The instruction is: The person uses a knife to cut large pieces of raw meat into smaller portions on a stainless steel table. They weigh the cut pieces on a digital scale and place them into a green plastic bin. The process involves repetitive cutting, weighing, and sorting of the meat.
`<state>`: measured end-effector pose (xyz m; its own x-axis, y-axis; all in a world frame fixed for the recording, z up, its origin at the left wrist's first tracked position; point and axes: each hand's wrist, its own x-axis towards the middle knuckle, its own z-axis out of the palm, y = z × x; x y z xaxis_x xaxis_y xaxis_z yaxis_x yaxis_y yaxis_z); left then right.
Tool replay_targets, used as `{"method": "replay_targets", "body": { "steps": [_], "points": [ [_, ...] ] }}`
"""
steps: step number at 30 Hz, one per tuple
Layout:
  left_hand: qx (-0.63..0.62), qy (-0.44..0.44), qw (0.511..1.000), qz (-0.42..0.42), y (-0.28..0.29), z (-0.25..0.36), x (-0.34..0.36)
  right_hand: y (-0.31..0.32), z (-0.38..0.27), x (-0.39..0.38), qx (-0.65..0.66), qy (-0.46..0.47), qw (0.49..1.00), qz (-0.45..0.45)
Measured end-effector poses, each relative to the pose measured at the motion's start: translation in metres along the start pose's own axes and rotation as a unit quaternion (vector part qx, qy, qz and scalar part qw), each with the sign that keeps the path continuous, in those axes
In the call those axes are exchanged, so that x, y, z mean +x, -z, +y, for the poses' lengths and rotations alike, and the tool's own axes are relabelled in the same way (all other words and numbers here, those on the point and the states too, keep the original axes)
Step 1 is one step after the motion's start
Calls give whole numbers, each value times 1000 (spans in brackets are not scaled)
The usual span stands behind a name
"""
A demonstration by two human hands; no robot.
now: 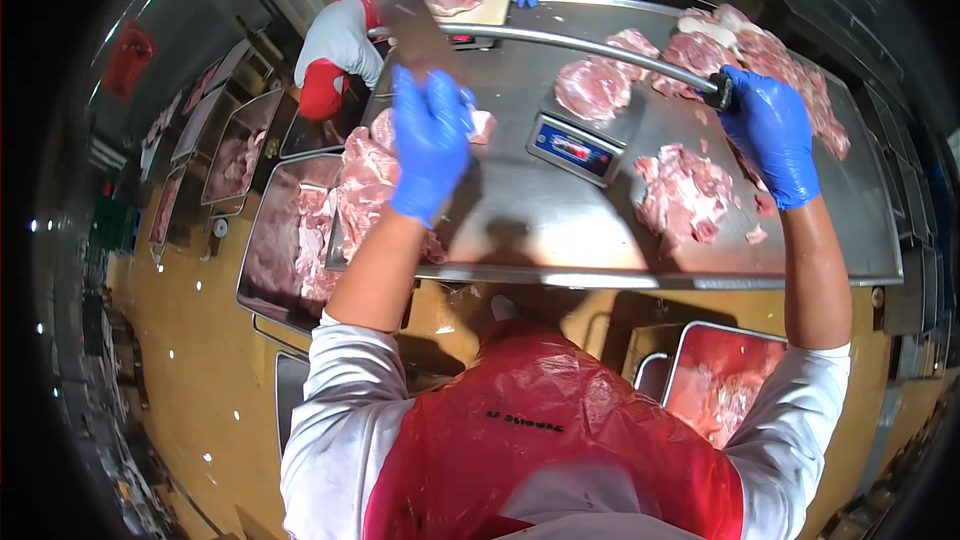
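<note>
My left hand (430, 145), in a blue glove, is raised over the left part of the steel table, its fingers closed around what looks like a knife; the handle is hidden. The broad blade (418, 32), smeared by motion, points up and away, crossing a long honing steel (560, 37). Gripping that steel by its black handle is my right hand (770, 135), also blue-gloved, above the right side of the table. Raw meat (365, 185) lies beneath my left hand, and a fatty meat piece (685, 195) lies left of my right forearm.
A digital scale (575, 148) stands mid-table beside a round meat cut (592, 88). More meat (790, 70) is heaped far right. Steel tubs of meat stand left (262, 240) and below right (680, 380). Co-workers in red (345, 45) stand at the far left and far side.
</note>
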<state>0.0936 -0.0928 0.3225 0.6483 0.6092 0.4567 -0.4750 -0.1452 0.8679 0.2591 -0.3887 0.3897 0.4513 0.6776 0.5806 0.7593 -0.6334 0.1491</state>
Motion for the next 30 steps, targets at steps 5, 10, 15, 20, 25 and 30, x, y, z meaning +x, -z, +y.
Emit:
{"method": "replay_targets", "body": {
  "steps": [5, 10, 15, 20, 25, 30],
  "points": [
    [207, 319, 772, -510, 16, -72, -147, 34, 24, -54, 5, 19, 1000, 21],
    [-13, 270, 912, -307, -21, 31, -93, 40, 45, -114, 29, 33, 997, 68],
    [-66, 286, 855, -427, -9, 32, -119, 44, 46, -128, 40, 22, 998, 49],
    [249, 28, 729, -636, -6, 32, -171, 38, 50, -132, 39, 2, 999, 13],
    [292, 59, 949, -105, -36, 30, -108, 28, 34, -153, 44, -28, 998, -24],
    [636, -20, 511, -578, 42, -72, -239, -38, 14, -171, 99, -46, 985, -132]
  ]
}}
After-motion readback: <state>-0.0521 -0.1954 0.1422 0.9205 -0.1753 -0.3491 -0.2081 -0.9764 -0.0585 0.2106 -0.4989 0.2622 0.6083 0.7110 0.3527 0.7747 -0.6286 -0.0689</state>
